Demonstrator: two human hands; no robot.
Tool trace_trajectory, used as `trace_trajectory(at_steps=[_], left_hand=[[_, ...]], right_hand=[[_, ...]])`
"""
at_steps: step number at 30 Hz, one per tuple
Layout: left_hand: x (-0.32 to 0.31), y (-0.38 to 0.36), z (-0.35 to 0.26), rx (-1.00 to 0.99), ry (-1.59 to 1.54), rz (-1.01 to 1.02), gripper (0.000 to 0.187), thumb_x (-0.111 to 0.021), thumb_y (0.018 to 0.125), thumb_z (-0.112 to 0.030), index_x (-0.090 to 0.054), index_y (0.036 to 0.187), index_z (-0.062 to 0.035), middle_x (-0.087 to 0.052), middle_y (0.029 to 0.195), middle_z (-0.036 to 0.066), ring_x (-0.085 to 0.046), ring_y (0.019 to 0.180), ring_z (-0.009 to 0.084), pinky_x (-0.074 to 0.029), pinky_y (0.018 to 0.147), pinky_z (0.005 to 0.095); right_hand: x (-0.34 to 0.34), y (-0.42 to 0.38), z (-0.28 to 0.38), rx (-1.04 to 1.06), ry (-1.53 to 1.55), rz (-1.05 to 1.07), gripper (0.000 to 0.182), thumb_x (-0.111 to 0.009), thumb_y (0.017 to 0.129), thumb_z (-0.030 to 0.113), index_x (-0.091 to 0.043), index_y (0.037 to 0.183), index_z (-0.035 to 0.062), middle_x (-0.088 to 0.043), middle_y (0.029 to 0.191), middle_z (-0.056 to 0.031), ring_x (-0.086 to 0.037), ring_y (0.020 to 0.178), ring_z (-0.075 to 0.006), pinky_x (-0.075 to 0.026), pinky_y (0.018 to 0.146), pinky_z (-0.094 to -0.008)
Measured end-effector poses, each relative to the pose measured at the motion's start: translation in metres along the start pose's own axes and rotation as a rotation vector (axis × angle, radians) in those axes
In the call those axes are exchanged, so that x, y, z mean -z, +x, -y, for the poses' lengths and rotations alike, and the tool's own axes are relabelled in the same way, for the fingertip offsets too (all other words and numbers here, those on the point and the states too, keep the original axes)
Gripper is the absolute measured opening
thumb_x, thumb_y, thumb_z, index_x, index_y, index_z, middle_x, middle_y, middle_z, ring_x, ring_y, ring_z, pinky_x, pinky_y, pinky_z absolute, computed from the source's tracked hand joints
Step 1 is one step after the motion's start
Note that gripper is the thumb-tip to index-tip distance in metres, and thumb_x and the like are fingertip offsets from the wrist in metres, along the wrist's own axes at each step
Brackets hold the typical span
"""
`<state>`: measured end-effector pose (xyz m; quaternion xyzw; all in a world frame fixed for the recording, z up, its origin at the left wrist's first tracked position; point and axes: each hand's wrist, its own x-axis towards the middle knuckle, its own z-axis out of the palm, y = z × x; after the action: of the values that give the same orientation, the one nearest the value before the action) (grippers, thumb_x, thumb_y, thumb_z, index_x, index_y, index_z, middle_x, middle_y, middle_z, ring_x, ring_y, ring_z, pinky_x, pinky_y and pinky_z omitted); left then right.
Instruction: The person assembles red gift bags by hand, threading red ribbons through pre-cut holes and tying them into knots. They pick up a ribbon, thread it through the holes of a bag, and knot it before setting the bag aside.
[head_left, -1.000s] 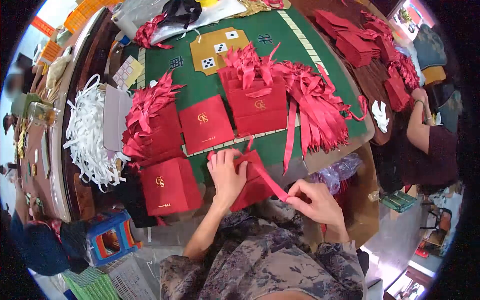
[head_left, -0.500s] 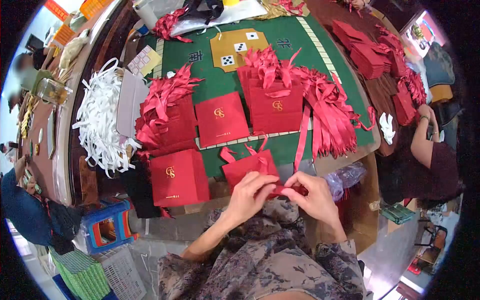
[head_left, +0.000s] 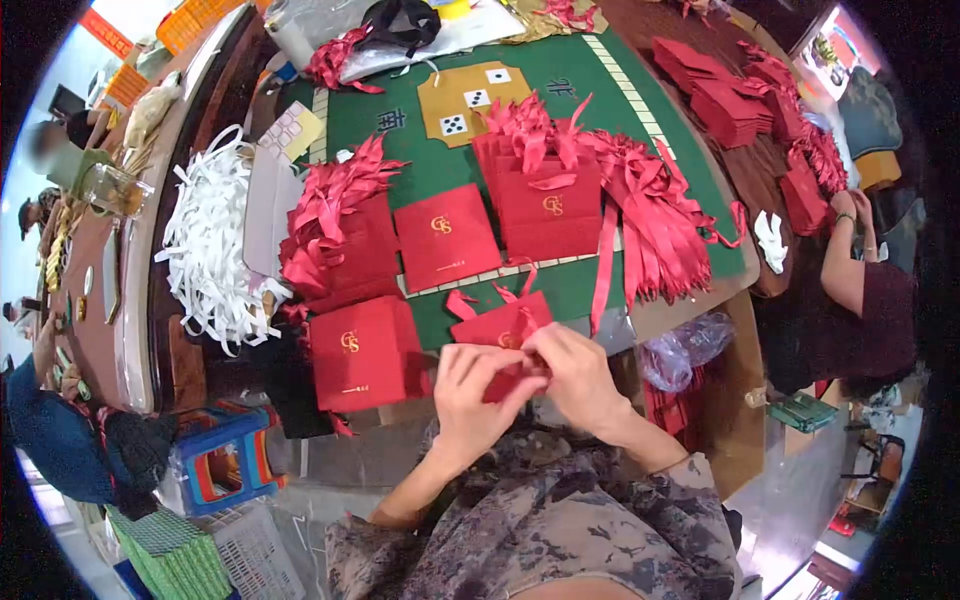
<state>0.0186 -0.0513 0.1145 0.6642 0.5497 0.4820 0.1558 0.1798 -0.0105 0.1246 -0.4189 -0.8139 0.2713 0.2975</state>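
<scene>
A small red paper gift bag [head_left: 487,328] with a gold logo and ribbon loops at its far end lies at the table's near edge. Around its near end, my left hand [head_left: 472,395] is closed, thumb and fingers curled with red material between them. My right hand [head_left: 580,385] pinches at the same end, fingertips meeting those of the left; exactly which part they grip is hidden. To the left stands a red block of stacked bags [head_left: 365,355]. Beyond lies a flat red bag [head_left: 447,238], beside upright bags [head_left: 550,215] with ribbon handles.
Red ribbons [head_left: 660,230] spread at the right, one hanging toward the table edge. White ribbons [head_left: 215,250] heap up at the left beside a grey box [head_left: 270,210]. A co-worker's arm [head_left: 845,245] is at the far right. A blue stool [head_left: 225,455] stands below left.
My right hand has shifted left and up over the bag's near end, its fingertips closer to my left hand. My left hand has turned, its fingers now more curled. The view has shifted slightly.
</scene>
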Motion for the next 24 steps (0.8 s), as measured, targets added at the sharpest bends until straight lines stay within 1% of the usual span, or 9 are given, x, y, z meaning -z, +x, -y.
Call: trace_trajectory(at_steps=[6,9,10,12,14,16,17,20,24], left_hand=[[0.003,-0.021,0.02,0.092,0.083,0.003,0.021,-0.085,0.071,-0.003,-0.069,0.085,-0.0045,-0.069,0.084,0.006,-0.064,0.078,0.0224,-0.052,0.071,0.0339],[0.01,-0.028,0.024,0.476,-0.288,0.022,0.006,-0.074,0.086,0.0,-0.069,0.087,-0.0012,-0.07,0.085,0.006,-0.065,0.079,0.0115,-0.051,0.073,0.0239],[0.012,-0.031,0.029,0.483,-0.29,0.022,0.006,-0.074,0.086,0.0,-0.069,0.087,-0.0012,-0.07,0.085,0.006,-0.065,0.079,0.0115,-0.051,0.073,0.0239],[0.01,-0.037,0.043,0.742,-0.656,0.087,0.004,-0.07,0.09,0.0,-0.069,0.093,0.0003,-0.071,0.089,0.003,-0.064,0.082,0.0098,-0.051,0.075,0.0234],[0.006,-0.038,0.051,0.71,-0.684,0.11,0.006,-0.067,0.094,-0.002,-0.067,0.099,0.0017,-0.07,0.091,0.001,-0.063,0.084,0.0093,-0.051,0.077,0.0238],[0.002,-0.032,0.058,0.713,-0.57,0.126,0.006,-0.065,0.095,-0.003,-0.067,0.099,0.0016,-0.07,0.094,0.002,-0.063,0.088,0.0089,-0.05,0.081,0.0239],[-0.006,-0.032,0.063,0.609,-0.49,0.012,0.006,-0.063,0.096,-0.003,-0.067,0.099,0.0005,-0.069,0.097,0.005,-0.063,0.092,0.0113,-0.049,0.082,0.0257],[-0.004,-0.012,0.068,0.309,0.251,0.098,0.025,-0.067,0.087,-0.002,-0.065,0.111,-0.0039,-0.064,0.107,0.015,-0.059,0.101,0.0322,-0.047,0.09,0.0409],[-0.014,-0.014,0.082,0.265,0.358,0.17,0.034,-0.068,0.083,-0.002,-0.062,0.116,-0.0054,-0.061,0.11,0.016,-0.054,0.101,0.0373,-0.045,0.09,0.0458]], right_hand=[[-0.03,-0.007,0.002,0.018,-0.023,0.06,0.032,-0.07,0.07,-0.005,-0.058,0.098,0.0036,-0.058,0.089,-0.0127,-0.062,0.085,-0.0354,-0.052,0.073,-0.0431],[-0.031,-0.007,-0.001,0.033,0.026,0.046,0.025,-0.073,0.078,0.003,-0.063,0.1,0.0035,-0.062,0.094,-0.0124,-0.064,0.087,-0.0326,-0.054,0.073,-0.0411],[-0.033,-0.007,-0.003,0.025,0.117,0.01,0.022,-0.075,0.079,0.005,-0.066,0.1,0.004,-0.064,0.094,-0.0116,-0.065,0.088,-0.0312,-0.054,0.073,-0.0389],[-0.037,-0.008,-0.005,0.006,0.209,-0.022,0.02,-0.076,0.081,0.008,-0.069,0.1,0.0045,-0.066,0.095,-0.0108,-0.067,0.089,-0.0298,-0.055,0.074,-0.0367],[-0.041,-0.01,-0.005,-0.225,0.358,-0.016,0.018,-0.077,0.083,0.011,-0.071,0.1,0.0045,-0.069,0.093,-0.0102,-0.069,0.088,-0.0279,-0.055,0.074,-0.0348],[-0.046,-0.008,-0.011,-0.279,0.397,-0.053,0.016,-0.076,0.084,0.01,-0.071,0.098,0.0034,-0.07,0.092,-0.0101,-0.07,0.084,-0.0272,-0.055,0.073,-0.0358],[-0.048,-0.005,-0.016,-0.288,0.358,-0.073,0.015,-0.076,0.085,0.01,-0.07,0.097,0.0034,-0.07,0.092,-0.0109,-0.07,0.084,-0.0279,-0.055,0.074,-0.0366],[-0.064,0.002,-0.034,-0.264,0.234,-0.106,0.012,-0.073,0.086,0.009,-0.067,0.095,0.0033,-0.068,0.091,-0.0123,-0.069,0.084,-0.0303,-0.055,0.078,-0.0387],[-0.084,0.006,-0.049,-0.236,0.098,-0.103,0.012,-0.07,0.085,0.007,-0.064,0.096,0.0045,-0.065,0.086,-0.0106,-0.066,0.084,-0.0307,-0.054,0.076,-0.0415]])
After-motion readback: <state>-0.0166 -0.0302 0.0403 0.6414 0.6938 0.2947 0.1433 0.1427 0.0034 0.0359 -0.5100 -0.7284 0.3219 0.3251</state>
